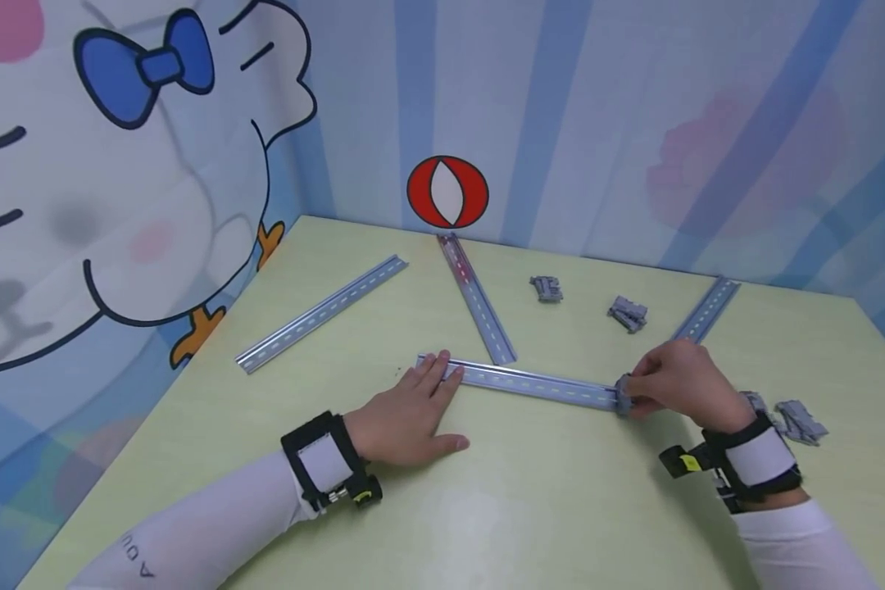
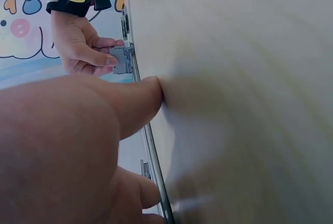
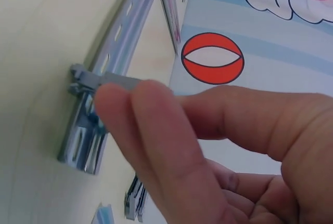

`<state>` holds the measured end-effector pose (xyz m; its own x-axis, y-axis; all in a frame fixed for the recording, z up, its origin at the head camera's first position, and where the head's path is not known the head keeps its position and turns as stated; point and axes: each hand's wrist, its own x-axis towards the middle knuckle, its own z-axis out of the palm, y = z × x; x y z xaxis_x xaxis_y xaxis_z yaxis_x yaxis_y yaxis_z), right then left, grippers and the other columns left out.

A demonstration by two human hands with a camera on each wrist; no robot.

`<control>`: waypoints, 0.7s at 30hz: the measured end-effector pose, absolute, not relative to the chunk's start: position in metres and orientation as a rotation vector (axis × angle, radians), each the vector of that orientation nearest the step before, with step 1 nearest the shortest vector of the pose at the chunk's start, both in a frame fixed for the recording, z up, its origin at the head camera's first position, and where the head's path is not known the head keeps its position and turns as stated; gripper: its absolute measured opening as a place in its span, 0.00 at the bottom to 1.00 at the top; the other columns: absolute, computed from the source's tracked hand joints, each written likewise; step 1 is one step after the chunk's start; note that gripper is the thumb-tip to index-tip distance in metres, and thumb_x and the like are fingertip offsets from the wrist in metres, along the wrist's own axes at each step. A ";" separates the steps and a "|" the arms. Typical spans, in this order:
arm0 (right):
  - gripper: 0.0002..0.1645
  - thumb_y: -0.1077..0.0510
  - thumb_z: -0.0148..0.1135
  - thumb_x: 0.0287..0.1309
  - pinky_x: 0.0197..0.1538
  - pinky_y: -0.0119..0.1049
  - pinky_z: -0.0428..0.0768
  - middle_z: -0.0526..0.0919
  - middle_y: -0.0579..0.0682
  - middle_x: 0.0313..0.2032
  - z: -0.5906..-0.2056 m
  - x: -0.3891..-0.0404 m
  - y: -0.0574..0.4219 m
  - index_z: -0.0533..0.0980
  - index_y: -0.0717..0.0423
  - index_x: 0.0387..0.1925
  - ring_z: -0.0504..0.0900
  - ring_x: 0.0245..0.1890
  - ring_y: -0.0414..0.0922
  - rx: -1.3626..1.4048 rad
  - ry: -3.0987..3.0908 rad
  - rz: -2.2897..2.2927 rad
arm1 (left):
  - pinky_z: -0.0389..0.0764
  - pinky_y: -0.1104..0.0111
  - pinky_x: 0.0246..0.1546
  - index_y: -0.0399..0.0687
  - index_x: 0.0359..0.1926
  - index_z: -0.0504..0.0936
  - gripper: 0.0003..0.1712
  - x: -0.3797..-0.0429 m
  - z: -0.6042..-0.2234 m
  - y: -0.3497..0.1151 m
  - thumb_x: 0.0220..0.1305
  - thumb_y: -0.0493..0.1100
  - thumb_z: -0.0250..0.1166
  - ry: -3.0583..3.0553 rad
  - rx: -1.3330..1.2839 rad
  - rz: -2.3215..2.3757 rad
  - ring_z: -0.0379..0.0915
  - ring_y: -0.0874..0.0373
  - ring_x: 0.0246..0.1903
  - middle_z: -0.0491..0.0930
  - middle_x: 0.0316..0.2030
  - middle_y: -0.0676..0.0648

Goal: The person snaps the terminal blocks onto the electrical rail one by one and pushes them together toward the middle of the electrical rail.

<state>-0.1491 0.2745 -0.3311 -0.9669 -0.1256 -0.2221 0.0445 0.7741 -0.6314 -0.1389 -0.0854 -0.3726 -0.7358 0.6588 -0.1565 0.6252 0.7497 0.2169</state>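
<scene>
- a slotted metal din rail [image 1: 538, 387] lies crosswise near the middle of a pale yellow-green table [image 1: 516, 508]; its right end sits slightly nearer the person;
- the left hand [image 1: 401, 422] is uncurled; its straight fingers rest on the rail's left end, the thumb stretched out on the tabletop;
- the right hand [image 1: 682, 381] pinches a grey plastic rail clip [image 1: 623, 395] between thumb and fingers; the clip sits across the rail close to its right end; whether it is fully seated cannot be told;
- three other rails lie around: a left rail [image 1: 320, 315] slants near the table's left edge; a middle rail [image 1: 482, 307], reddish at its far end, runs from the far edge toward the touched rail; a right rail [image 1: 708, 310], partly hidden by the right hand, lies toward the far right corner;
- two small grey pieces [image 1: 547, 288] lie between the middle and right rails; further grey pieces [image 1: 800, 422] lie beside the right wrist, toward the right edge
</scene>
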 end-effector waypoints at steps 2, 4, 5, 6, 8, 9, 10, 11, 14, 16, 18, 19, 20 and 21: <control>0.12 0.59 0.64 0.57 0.36 0.39 0.85 0.87 0.53 0.27 -0.333 -0.149 0.270 0.83 0.67 0.34 0.88 0.26 0.46 -0.076 2.712 -1.013 | 0.46 0.52 0.73 0.38 0.76 0.46 0.52 -0.139 -0.373 -0.086 0.68 0.68 0.50 2.730 1.009 0.213 0.32 0.41 0.75 0.37 0.76 0.35; 0.11 0.60 0.64 0.58 0.36 0.40 0.85 0.87 0.54 0.28 -0.335 -0.150 0.268 0.83 0.67 0.34 0.88 0.26 0.46 -0.086 2.703 -1.053 | 0.46 0.52 0.73 0.39 0.76 0.46 0.52 -0.139 -0.374 -0.087 0.68 0.69 0.50 2.734 1.002 0.212 0.33 0.41 0.75 0.37 0.76 0.35; 0.11 0.60 0.63 0.58 0.36 0.40 0.85 0.87 0.54 0.28 -0.336 -0.150 0.267 0.83 0.67 0.34 0.88 0.26 0.46 -0.088 2.697 -1.071 | 0.46 0.52 0.73 0.39 0.76 0.46 0.52 -0.139 -0.375 -0.087 0.68 0.69 0.50 2.735 1.001 0.212 0.33 0.41 0.75 0.37 0.76 0.35; 0.11 0.60 0.63 0.59 0.36 0.39 0.85 0.87 0.54 0.28 -0.337 -0.150 0.266 0.83 0.67 0.34 0.88 0.26 0.46 -0.087 2.697 -1.079 | 0.47 0.52 0.73 0.39 0.76 0.46 0.52 -0.139 -0.375 -0.087 0.68 0.69 0.50 2.738 1.000 0.209 0.33 0.41 0.75 0.37 0.76 0.35; 0.11 0.60 0.63 0.59 0.35 0.38 0.85 0.87 0.53 0.27 -0.338 -0.150 0.265 0.83 0.66 0.33 0.88 0.26 0.46 -0.084 2.705 -1.085 | 0.46 0.52 0.73 0.39 0.76 0.46 0.52 -0.139 -0.375 -0.086 0.68 0.69 0.49 2.739 1.005 0.205 0.32 0.42 0.75 0.37 0.76 0.35; 0.11 0.59 0.63 0.59 0.35 0.38 0.84 0.87 0.52 0.26 -0.338 -0.150 0.265 0.83 0.65 0.32 0.88 0.26 0.46 -0.084 2.709 -1.085 | 0.46 0.52 0.73 0.39 0.76 0.46 0.52 -0.140 -0.375 -0.086 0.68 0.70 0.49 2.739 1.008 0.207 0.32 0.42 0.75 0.37 0.76 0.35; 0.11 0.59 0.63 0.59 0.35 0.38 0.84 0.87 0.52 0.26 -0.338 -0.150 0.264 0.83 0.65 0.32 0.88 0.26 0.45 -0.081 2.712 -1.084 | 0.46 0.52 0.73 0.39 0.76 0.46 0.52 -0.140 -0.375 -0.085 0.68 0.69 0.49 2.739 1.012 0.209 0.32 0.41 0.75 0.37 0.76 0.35; 0.11 0.59 0.63 0.60 0.35 0.37 0.84 0.87 0.51 0.25 -0.338 -0.150 0.264 0.84 0.65 0.32 0.88 0.26 0.45 -0.083 2.719 -1.080 | 0.46 0.52 0.73 0.39 0.76 0.45 0.52 -0.140 -0.375 -0.085 0.68 0.70 0.49 2.739 1.015 0.207 0.32 0.41 0.75 0.37 0.76 0.35; 0.11 0.59 0.63 0.60 0.35 0.36 0.83 0.87 0.51 0.25 -0.339 -0.151 0.261 0.84 0.64 0.31 0.88 0.26 0.45 -0.088 2.724 -1.082 | 0.46 0.52 0.73 0.39 0.76 0.45 0.52 -0.141 -0.376 -0.084 0.68 0.70 0.48 2.736 1.016 0.203 0.32 0.41 0.75 0.37 0.76 0.35; 0.11 0.59 0.63 0.59 0.35 0.36 0.84 0.87 0.51 0.25 -0.339 -0.151 0.260 0.84 0.64 0.31 0.88 0.26 0.45 -0.093 2.727 -1.084 | 0.46 0.51 0.73 0.39 0.76 0.45 0.52 -0.141 -0.376 -0.084 0.68 0.70 0.48 2.735 1.013 0.199 0.31 0.41 0.75 0.36 0.76 0.35; 0.11 0.59 0.63 0.60 0.35 0.35 0.84 0.87 0.51 0.25 -0.339 -0.151 0.258 0.84 0.64 0.31 0.88 0.26 0.45 -0.098 2.728 -1.086 | 0.46 0.52 0.73 0.40 0.76 0.45 0.52 -0.141 -0.377 -0.085 0.68 0.70 0.48 2.734 1.009 0.197 0.31 0.41 0.75 0.36 0.76 0.35; 0.11 0.59 0.63 0.60 0.35 0.36 0.84 0.87 0.51 0.25 -0.340 -0.152 0.257 0.84 0.64 0.31 0.88 0.26 0.45 -0.099 2.729 -1.087 | 0.47 0.52 0.73 0.40 0.76 0.45 0.52 -0.141 -0.377 -0.085 0.68 0.70 0.48 2.734 1.008 0.199 0.31 0.42 0.75 0.36 0.76 0.35; 0.11 0.58 0.63 0.59 0.35 0.36 0.83 0.87 0.51 0.25 -0.340 -0.152 0.256 0.84 0.63 0.32 0.88 0.26 0.45 -0.100 2.730 -1.090 | 0.47 0.52 0.73 0.40 0.76 0.45 0.52 -0.141 -0.377 -0.085 0.68 0.70 0.48 2.733 1.008 0.200 0.31 0.41 0.75 0.36 0.76 0.35; 0.11 0.58 0.63 0.59 0.35 0.36 0.83 0.87 0.50 0.25 -0.341 -0.152 0.254 0.84 0.63 0.32 0.88 0.26 0.44 -0.101 2.731 -1.094 | 0.47 0.52 0.73 0.40 0.76 0.45 0.52 -0.141 -0.378 -0.085 0.68 0.70 0.48 2.733 1.009 0.202 0.31 0.41 0.75 0.36 0.76 0.35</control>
<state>-0.1521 0.2542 -0.3408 -0.9781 -0.1364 -0.1573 0.0099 0.7241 -0.6896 -0.1414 -0.0848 -0.3777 -0.7395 0.6542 -0.1585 0.6239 0.7546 0.2036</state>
